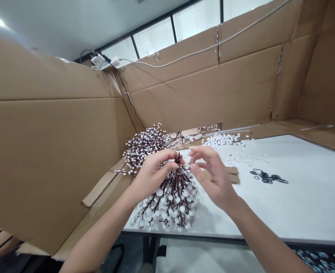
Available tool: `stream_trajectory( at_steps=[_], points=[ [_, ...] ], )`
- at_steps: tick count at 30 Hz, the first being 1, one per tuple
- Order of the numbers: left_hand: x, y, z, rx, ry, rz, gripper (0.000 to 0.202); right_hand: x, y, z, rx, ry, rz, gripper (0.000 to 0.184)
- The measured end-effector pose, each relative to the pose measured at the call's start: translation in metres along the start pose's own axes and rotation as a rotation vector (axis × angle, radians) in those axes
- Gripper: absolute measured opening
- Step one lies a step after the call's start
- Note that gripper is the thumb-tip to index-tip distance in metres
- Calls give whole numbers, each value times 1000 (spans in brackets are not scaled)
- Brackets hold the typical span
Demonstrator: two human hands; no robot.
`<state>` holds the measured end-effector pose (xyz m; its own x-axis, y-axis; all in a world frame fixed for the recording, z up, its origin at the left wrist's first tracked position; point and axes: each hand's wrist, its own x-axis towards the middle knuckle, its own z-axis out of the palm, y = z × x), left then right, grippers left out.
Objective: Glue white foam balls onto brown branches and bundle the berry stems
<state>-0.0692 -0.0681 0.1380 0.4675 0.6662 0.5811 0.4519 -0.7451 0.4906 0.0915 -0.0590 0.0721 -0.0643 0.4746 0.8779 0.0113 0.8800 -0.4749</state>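
left hand (153,175) clenches a white-berry stem bundle (170,201); right hand (213,177) is open just beside it, over the worktop (287,212).

And look at this bunch of berry stems (170,201) at bottom centre: dark brown twigs dotted with white! Upper left of it, a speckled brown-and-white bunch (146,148); further right, white beads (220,141) and black rings (266,176), with brown cardboard (201,102) behind!

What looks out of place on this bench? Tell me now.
Loose white beads are scattered over the white tabletop, straying towards a cluster of black rings; it looks like a spill, not a tidy pile. The berry spray in the left hand shows no obvious damage.
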Motion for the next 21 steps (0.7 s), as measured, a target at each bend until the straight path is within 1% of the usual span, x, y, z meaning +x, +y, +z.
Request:
stream_trajectory(
  at_steps=[2,4,6,8,11,15,18,21],
  points=[
    [0,0,-1,-27,8,-28,30,2,-5,0,-5,-103,104,42],
    [1,-1,-2,-54,-2,-40,29,2,-9,2,-74,-193,204,49],
    [2,-2,-4,-83,-38,-44,25,2,-13,5,-141,-261,290,50],
    [2,-4,-6,-113,-56,-46,20,4,-16,10,-165,-284,331,43],
    [2,-8,-9,-141,5,-58,17,8,-16,20,-185,-257,324,32],
    [6,-9,-15,-192,150,-71,17,15,-17,28,-228,-207,264,35],
    [10,-4,-21,-337,233,-76,19,20,-25,26,-210,-192,216,37],
    [13,2,-24,-515,266,-97,19,24,-35,21,-191,-161,163,35]
  ],
)
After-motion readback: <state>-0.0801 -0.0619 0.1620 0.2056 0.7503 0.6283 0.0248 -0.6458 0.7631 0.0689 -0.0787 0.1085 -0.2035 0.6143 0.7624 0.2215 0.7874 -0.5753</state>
